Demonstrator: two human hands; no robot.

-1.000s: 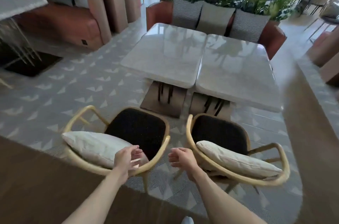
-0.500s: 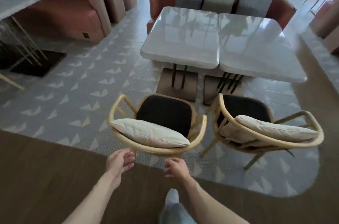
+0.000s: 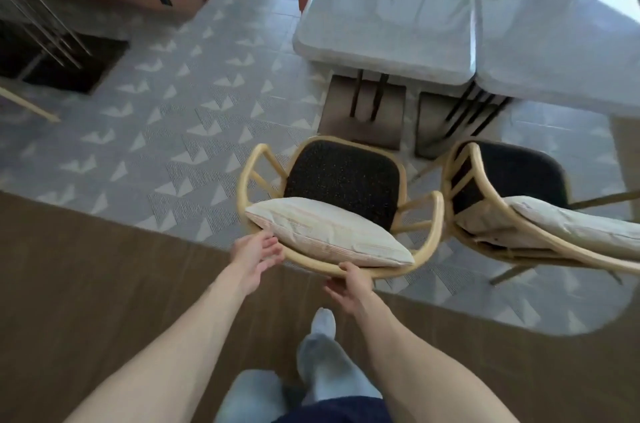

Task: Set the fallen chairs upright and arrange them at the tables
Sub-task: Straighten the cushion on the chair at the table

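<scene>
Reaching to the left chair at 12 o'clock, left hand open-fingered beside its backrest; right hand loosely touches the rail.

— What is the person wearing?
— Bare forearms, no sleeves showing. Dark navy shorts at the bottom edge.
— And the feet?
— Pale grey socks, slightly blurred. No shoes.
</scene>
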